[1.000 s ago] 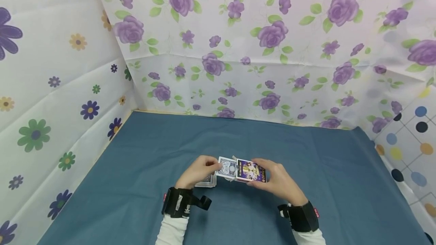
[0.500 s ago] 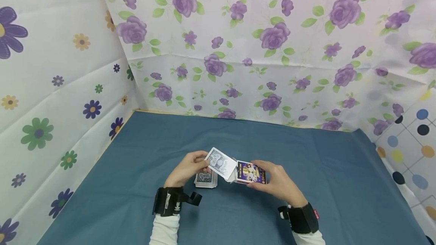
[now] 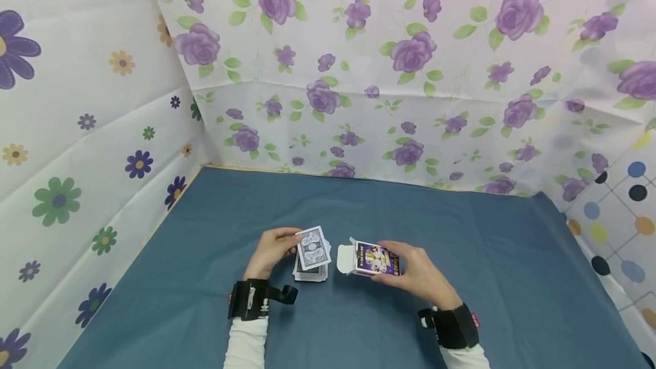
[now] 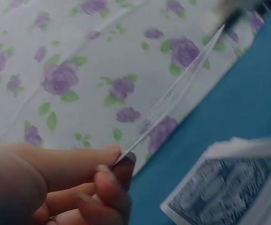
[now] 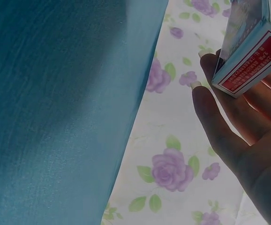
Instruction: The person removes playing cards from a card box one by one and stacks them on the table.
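My left hand (image 3: 270,250) pinches a blue-and-white patterned playing card (image 3: 314,248) by its edge between thumb and fingers; whether more than one card is held, I cannot tell. Seen nearly edge-on in the left wrist view, the card (image 4: 173,96) extends away from the fingertips. Beneath it on the cloth lies a stack of playing cards (image 3: 311,275), face down and partly hidden. My right hand (image 3: 424,272) grips a purple-and-yellow card box (image 3: 378,259) by its sides, the white end flap (image 3: 345,258) folded out to the left. In the right wrist view the box (image 5: 252,63) shows a red printed side.
A blue cloth (image 3: 461,232) covers the table. Behind it hangs a white sheet with purple roses (image 3: 359,73), and a flower-patterned sheet (image 3: 102,158) lines the left side. Both wrists wear black straps (image 3: 251,299).
The left hand has drawn the card out of the box's mouth, moved left, and turned it above the stack. The right hand and box have stayed nearly still.
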Demonstrator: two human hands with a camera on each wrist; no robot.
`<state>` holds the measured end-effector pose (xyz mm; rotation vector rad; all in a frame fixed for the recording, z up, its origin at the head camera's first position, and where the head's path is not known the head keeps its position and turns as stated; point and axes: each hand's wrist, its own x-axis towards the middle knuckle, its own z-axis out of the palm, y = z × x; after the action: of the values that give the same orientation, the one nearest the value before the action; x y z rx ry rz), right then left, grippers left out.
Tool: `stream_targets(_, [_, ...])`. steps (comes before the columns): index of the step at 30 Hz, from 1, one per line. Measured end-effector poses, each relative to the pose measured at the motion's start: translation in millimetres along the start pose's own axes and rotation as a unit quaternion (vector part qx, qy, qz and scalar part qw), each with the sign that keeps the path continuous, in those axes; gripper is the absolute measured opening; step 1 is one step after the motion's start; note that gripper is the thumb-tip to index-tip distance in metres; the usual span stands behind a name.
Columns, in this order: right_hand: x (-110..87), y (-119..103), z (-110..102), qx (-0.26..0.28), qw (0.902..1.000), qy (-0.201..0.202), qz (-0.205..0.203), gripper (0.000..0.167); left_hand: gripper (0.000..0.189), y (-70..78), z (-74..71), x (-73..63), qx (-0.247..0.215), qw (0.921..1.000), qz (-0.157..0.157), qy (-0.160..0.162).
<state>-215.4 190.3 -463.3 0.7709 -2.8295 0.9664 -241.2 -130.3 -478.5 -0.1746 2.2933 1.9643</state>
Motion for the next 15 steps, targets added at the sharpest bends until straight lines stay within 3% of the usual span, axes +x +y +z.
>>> stream_targets(4, [0.2, 0.8, 1.2, 0.001, 1.0, -0.003, -0.002, 0.07, 0.026, -10.9, 4.3, 3.0, 0.037, 0.9972, -0.006, 0.064])
stream_targets(12, [0.0, 0.8, 0.7, 0.002, 1.0, -0.007, 0.002, 0.07, 0.023, -19.5, 10.8, 1.5, 0.076, 0.9909, 0.013, 0.111])
stream_targets(15, [0.4, 0.6, 0.5, 0.002, 1.0, -0.008, 0.003, 0.07, 0.022, -21.5, 14.3, 1.7, 0.117, 0.9837, 0.029, 0.133])
